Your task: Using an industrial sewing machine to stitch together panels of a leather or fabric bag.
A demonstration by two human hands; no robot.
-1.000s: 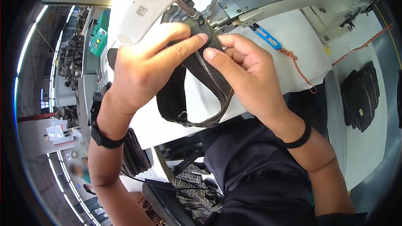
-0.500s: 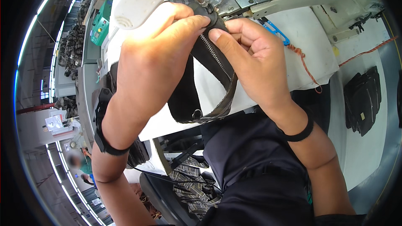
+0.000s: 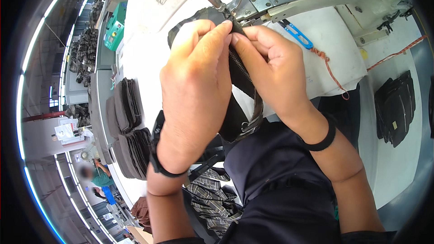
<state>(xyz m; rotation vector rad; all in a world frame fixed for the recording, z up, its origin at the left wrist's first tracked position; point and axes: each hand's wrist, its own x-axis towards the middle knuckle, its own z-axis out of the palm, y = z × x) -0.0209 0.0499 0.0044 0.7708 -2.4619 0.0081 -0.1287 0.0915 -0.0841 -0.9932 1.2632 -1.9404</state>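
My left hand (image 3: 194,81) pinches the edge of a dark fabric piece with a metal zipper (image 3: 241,68), just in front of the sewing machine's presser foot (image 3: 226,11). Against it, thumb near thumb, my right hand (image 3: 279,65) pinches the same piece from the other side. A patterned flap of the cloth (image 3: 178,26) spreads out to the left beyond my left fingers. The rest of the zippered piece hangs in a loop below my hands, with its lower end (image 3: 246,129) at the table's near edge. My fingertips hide the exact spot gripped.
Blue thread snips (image 3: 298,36) on an orange cord (image 3: 332,77) lie right of my hands. Stacked dark fabric pieces (image 3: 122,104) stand at the left; more dark pieces (image 3: 395,108) lie far right. Checked cloth (image 3: 210,201) is below the table. A person (image 3: 103,178) works in the left background.
My left hand has moved right and slightly toward me, closer to my right hand. The cloth flap to its left is now exposed, and the hanging loop has shifted right.
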